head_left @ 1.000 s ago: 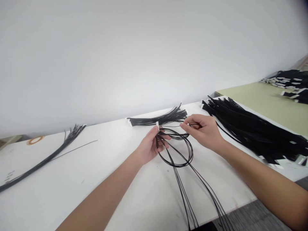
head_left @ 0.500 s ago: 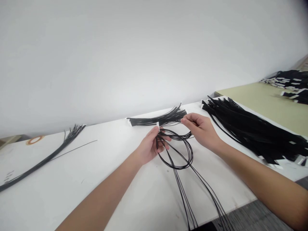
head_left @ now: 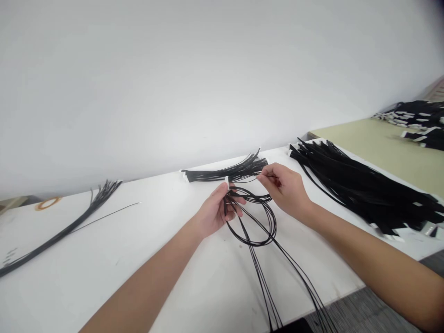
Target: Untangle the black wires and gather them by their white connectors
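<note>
My left hand [head_left: 215,212] is closed at the middle of the white table [head_left: 166,217], thumb pressed on a small white connector [head_left: 227,180]. Thin black wires [head_left: 255,244] run from it, looping below the fingers and trailing down past the front edge. To the right, my right hand [head_left: 289,190] pinches thin black wire between thumb and forefinger; its tip is too small to make out. Behind both hands lies a short bundle of black wires [head_left: 222,175] with white ends.
A large pile of black wire harnesses [head_left: 360,185] covers the table's right side. At left lie a long black wire bundle [head_left: 65,231], one loose wire [head_left: 107,214] and an orange tape ring [head_left: 48,203]. More harnesses [head_left: 416,113] rest on a yellowish table [head_left: 374,143].
My right hand has shifted slightly left, toward the left hand, with the wire still pinched. The left hand keeps its hold on the connector.
</note>
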Available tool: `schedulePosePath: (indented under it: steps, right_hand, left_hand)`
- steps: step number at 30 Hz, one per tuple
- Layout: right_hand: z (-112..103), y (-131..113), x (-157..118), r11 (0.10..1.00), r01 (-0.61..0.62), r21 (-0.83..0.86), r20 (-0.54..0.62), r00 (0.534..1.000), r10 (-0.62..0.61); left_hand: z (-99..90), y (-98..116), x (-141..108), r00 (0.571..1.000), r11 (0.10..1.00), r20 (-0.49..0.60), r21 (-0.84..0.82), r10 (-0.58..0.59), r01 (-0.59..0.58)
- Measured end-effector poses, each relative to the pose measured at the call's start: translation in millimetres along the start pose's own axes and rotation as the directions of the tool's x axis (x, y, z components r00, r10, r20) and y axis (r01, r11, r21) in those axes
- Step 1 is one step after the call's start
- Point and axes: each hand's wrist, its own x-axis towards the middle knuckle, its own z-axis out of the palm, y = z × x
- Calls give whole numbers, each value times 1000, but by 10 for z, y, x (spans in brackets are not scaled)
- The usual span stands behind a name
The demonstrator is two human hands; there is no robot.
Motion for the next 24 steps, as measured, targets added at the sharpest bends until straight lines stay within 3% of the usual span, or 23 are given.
schedulePosePath:
  steps: [6,10,15,24]
  right_hand:
    - [-2,59,-18,967,239,-92,96,968,-231]
    - [15,87,-41,938,334,-91,109,940,-324]
    - [19,71,-54,904,419,-90,51,908,-416]
    - [30,20,-52,879,477,-25,-6,879,-477]
  left_hand:
    - [-6,-4,0,999,999,21,28,-25,25]
    - [-5,-9,0,999,998,47,56,-27,24]
    - [-26,-31,5,996,995,93,97,-19,10]
    - [-29,-36,7,991,992,129,127,-30,13]
